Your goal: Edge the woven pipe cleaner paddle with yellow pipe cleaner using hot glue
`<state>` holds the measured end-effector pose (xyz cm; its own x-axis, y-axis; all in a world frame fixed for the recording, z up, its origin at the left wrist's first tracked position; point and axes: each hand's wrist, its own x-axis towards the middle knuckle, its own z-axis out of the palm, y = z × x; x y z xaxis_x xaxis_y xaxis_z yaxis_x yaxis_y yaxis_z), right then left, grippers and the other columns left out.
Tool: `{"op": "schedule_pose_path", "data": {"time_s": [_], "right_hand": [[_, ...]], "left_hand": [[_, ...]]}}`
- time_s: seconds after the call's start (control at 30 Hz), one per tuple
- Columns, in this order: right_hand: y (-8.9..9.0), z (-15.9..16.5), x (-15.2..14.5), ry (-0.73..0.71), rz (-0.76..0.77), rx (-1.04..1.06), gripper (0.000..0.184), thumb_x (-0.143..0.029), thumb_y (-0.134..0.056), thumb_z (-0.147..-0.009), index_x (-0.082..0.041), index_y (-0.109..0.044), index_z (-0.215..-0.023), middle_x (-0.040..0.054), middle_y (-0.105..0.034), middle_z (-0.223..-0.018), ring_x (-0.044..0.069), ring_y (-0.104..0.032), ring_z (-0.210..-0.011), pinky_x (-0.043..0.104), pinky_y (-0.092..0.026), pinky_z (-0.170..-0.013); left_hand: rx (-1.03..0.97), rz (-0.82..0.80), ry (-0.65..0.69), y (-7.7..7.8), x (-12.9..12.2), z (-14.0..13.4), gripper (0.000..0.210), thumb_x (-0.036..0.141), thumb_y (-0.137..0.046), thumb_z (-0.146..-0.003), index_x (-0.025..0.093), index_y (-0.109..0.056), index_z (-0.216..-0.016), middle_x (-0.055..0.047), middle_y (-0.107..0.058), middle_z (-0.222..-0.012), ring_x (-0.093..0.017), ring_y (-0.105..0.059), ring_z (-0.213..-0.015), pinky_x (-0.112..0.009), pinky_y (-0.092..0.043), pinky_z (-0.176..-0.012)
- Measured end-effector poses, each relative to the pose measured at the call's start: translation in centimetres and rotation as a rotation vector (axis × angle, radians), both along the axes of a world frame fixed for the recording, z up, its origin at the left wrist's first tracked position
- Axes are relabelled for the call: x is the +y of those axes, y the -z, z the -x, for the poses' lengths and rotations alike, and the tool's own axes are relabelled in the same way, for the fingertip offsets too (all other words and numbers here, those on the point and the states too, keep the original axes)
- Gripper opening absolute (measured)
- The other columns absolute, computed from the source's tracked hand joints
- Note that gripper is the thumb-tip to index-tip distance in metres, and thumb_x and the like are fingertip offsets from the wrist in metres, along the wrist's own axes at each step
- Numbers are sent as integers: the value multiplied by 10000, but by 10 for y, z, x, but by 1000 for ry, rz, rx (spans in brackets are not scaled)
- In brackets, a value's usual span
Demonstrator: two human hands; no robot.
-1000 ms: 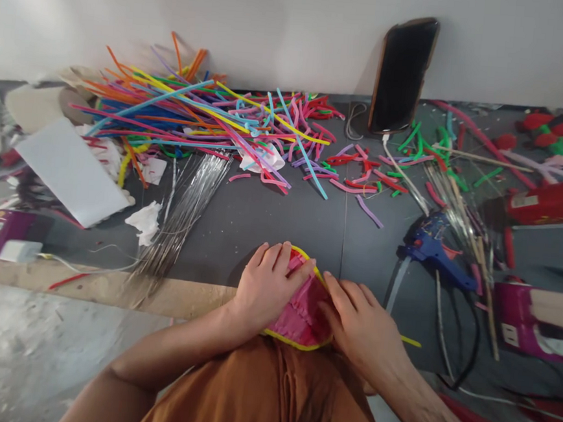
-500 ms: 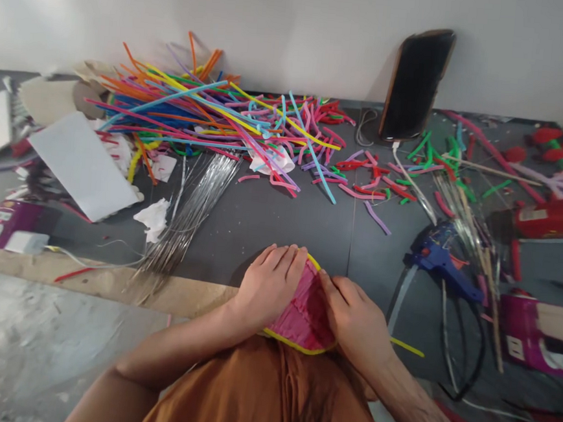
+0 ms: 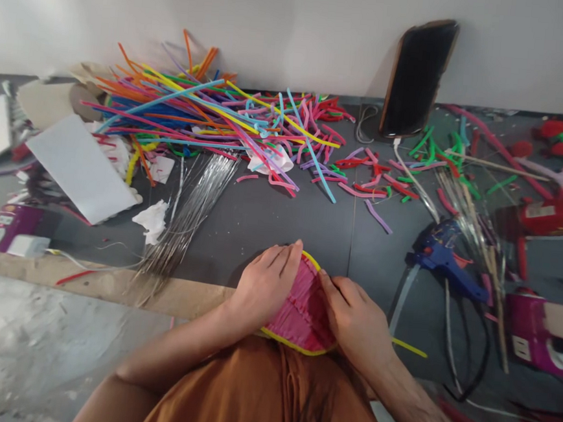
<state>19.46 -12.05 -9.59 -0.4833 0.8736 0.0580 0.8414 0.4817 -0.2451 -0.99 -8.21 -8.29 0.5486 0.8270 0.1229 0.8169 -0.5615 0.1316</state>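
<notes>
A pink crinkled piece (image 3: 297, 319) edged with yellow pipe cleaner lies at the table's near edge, close to my body. Over its left side my left hand (image 3: 267, 280) is laid, fingers together, holding it. My right hand (image 3: 358, 318) grips the right edge, with the thumb side on the yellow rim and the other fingers partly out of sight. Both hands hide much of the border. From behind my right wrist a yellow pipe cleaner end (image 3: 410, 348) sticks out.
Pipe cleaners (image 3: 182, 109) in many colours heap along the wall, with thin metal wires (image 3: 191, 213) below. A phone (image 3: 418, 79) leans upright on the wall. To the right are a blue glue gun (image 3: 446, 256) and a red tool (image 3: 558, 216). A white card (image 3: 82, 169) lies left.
My left fingers have shifted slightly left and down on the pink piece, uncovering more of its top rim. My right hand keeps its hold. The camera view has moved a little.
</notes>
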Motion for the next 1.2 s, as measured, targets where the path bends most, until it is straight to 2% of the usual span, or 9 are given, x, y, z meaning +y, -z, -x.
{"op": "schedule_pose_path", "data": {"time_s": [0.17,0.23,0.33,0.47,0.53,0.63,0.73,1.03,1.2], "right_hand": [[-3,1,1,-15,-21,2,398,-82,-447,-866,-103,-570,-1244,103,-644,-955,185,-584,-813,263,-511,-703],[-4,1,2,-18,-37,-2,381,-73,-446,-866,-96,-588,-1218,104,-646,-947,183,-585,-799,255,-505,-693],[-5,3,3,-15,-35,-9,373,-73,-449,-869,-72,-580,-1218,107,-649,-948,186,-583,-790,267,-511,-693],[-5,3,3,-29,-7,-10,381,-68,-461,-869,-50,-559,-1237,112,-654,-962,185,-586,-820,270,-516,-729],[-4,3,3,-27,-15,-5,379,-68,-466,-863,-50,-566,-1229,114,-652,-954,186,-587,-813,272,-519,-723],[-4,4,3,-18,-24,-7,392,-70,-473,-850,-80,-575,-1229,110,-650,-951,189,-593,-804,278,-526,-712],[-5,4,2,-15,-35,-14,397,-68,-478,-841,-102,-581,-1223,106,-651,-957,191,-601,-820,271,-523,-721],[-7,6,2,7,-59,-27,398,-71,-489,-828,-97,-590,-1212,101,-647,-951,184,-588,-799,265,-512,-709],[-2,6,1,20,-35,-13,419,-96,-471,-857,-122,-562,-1265,89,-641,-952,176,-578,-825,272,-506,-745]], "left_hand": [[-221,86,-96,1,5,7,706,176,-467,-913,81,-69,-1488,-98,-699,-1085,-206,-614,-1058,-357,-529,-924],[-220,77,-90,1,6,7,725,182,-491,-912,83,-61,-1488,-89,-706,-1061,-200,-627,-1023,-376,-509,-959],[-119,-14,-34,0,3,5,649,120,-479,-907,100,-158,-1471,-80,-703,-1030,-186,-642,-950,-420,-461,-1011],[-17,-36,58,-3,1,5,542,103,-446,-911,152,-287,-1427,-92,-664,-1135,-199,-630,-973,-418,-490,-958],[-71,40,48,-5,3,9,578,120,-451,-908,152,-243,-1447,-101,-657,-1151,-203,-628,-999,-380,-523,-907],[-254,167,-66,-8,9,19,674,160,-458,-908,140,-107,-1483,-132,-632,-1214,-196,-629,-1045,-342,-544,-877],[-366,140,-149,-11,13,24,693,167,-441,-918,132,-48,-1488,-144,-624,-1238,-203,-612,-1111,-369,-521,-935],[-268,116,70,-4,5,1,704,94,-391,-907,118,8,-1486,-121,-625,-1237,-194,-565,-1186,-335,-497,-972],[-223,35,174,8,8,-2,631,98,-417,-922,98,-101,-1468,-124,-625,-1220,-192,-563,-1180,-374,-475,-1014]]}}
